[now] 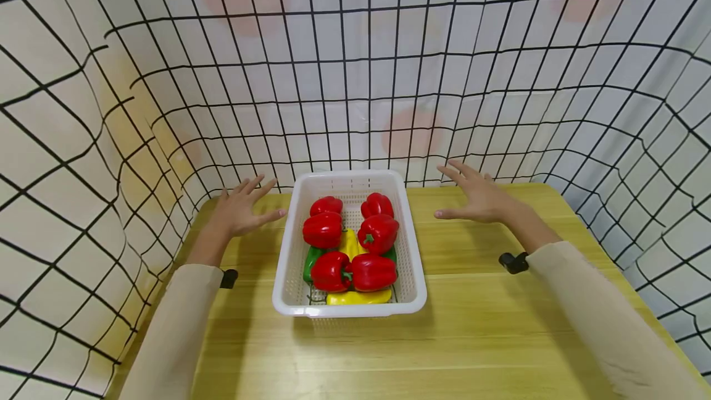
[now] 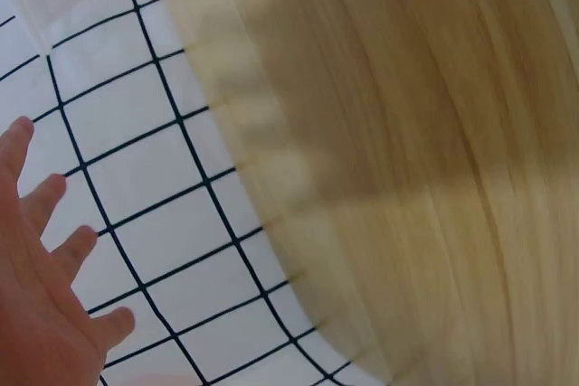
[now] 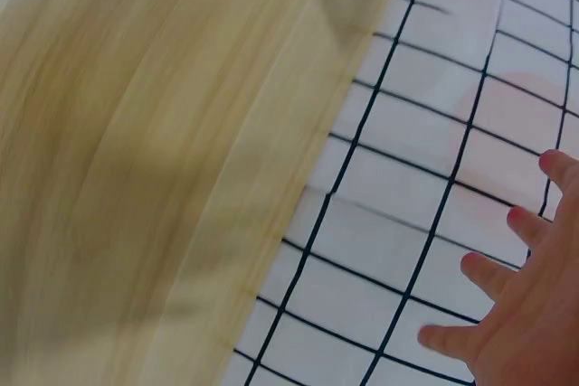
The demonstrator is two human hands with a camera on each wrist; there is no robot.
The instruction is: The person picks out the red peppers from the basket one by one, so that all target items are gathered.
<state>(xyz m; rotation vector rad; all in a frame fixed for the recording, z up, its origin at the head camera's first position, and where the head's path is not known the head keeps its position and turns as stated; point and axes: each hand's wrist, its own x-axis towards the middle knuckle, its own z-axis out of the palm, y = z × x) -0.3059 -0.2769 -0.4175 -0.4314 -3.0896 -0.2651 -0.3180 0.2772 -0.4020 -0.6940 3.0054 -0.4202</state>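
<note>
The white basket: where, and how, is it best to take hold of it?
Probably by the left rim and right rim of the white basket, the left hand from the left, the right hand from the right: it stands upright, and its rim surrounds the peppers.

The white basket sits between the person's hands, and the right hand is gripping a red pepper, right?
Not quite: the head view shows the right hand empty, clear of the red peppers. The white basket does sit between it and the left hand.
</note>
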